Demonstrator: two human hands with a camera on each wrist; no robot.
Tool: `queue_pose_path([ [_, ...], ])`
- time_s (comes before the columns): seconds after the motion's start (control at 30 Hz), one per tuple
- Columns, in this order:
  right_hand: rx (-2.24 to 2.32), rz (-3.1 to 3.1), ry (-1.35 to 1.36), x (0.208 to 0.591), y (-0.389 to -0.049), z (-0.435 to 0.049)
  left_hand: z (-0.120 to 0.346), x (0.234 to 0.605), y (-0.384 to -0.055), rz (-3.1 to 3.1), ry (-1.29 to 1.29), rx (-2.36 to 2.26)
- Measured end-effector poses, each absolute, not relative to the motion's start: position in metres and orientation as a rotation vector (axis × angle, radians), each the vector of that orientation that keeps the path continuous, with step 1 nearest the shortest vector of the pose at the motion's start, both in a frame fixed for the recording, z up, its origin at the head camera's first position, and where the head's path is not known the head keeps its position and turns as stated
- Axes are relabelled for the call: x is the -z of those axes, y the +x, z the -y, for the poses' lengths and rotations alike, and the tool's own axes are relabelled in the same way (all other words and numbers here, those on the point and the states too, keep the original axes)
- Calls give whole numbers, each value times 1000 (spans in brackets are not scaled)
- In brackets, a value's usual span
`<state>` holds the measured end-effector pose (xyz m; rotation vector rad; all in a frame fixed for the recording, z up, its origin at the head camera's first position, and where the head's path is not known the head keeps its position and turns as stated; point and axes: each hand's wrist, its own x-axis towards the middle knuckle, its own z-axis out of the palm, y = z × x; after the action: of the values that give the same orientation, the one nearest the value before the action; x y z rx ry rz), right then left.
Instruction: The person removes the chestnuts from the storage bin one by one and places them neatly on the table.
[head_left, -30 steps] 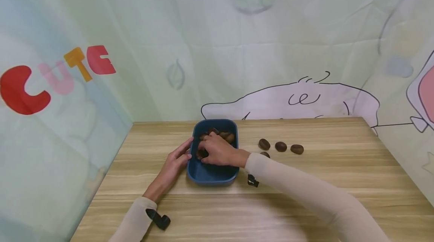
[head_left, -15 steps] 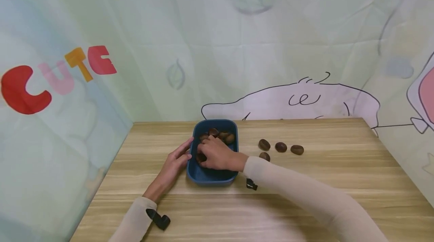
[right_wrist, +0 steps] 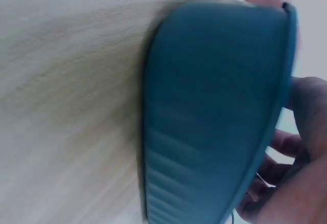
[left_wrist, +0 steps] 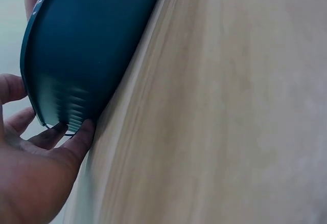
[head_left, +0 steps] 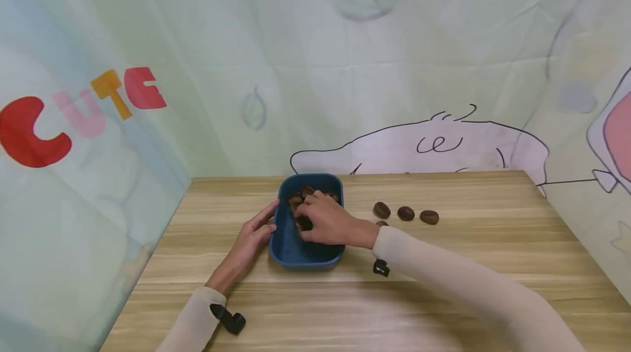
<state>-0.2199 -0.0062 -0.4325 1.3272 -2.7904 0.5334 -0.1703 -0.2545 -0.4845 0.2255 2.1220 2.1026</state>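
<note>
A blue rectangular box [head_left: 305,264] stands on the table with several brown chestnuts [head_left: 307,192] in its far part. My right hand [head_left: 326,221] reaches over the box's right side with curled fingers. Between its thumb and fingers it pinches a dark chestnut [head_left: 304,223], mostly covered by the hand. My left hand [head_left: 250,241] rests its fairly straight fingers against the box's left wall. In the left wrist view the fingertips [left_wrist: 84,129] touch the ribbed outer wall. The right wrist view has the box wall [right_wrist: 209,116] in front of the right hand's fingers, so the chestnut is hidden there.
To the right of the box several chestnuts [head_left: 406,213] lie on the wooden table [head_left: 305,313], one partly behind the right sleeve [head_left: 443,270]. A printed curtain [head_left: 296,67] hangs behind the table and along its sides.
My right hand has shifted right inside the box, the dark chestnut still between thumb and fingers. Its sleeve again partly covers the nearest loose chestnut. The left hand stays against the box.
</note>
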Motion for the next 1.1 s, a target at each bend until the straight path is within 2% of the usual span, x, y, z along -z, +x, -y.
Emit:
queue_pose_path([
  [0.5, -773, 2725, 1245, 410, -203, -45, 255, 485, -170, -2122, 233, -2103],
  [1.1, -1035, 2719, 976, 418, -193, -94, 255, 485, -170, -2135, 207, -2085],
])
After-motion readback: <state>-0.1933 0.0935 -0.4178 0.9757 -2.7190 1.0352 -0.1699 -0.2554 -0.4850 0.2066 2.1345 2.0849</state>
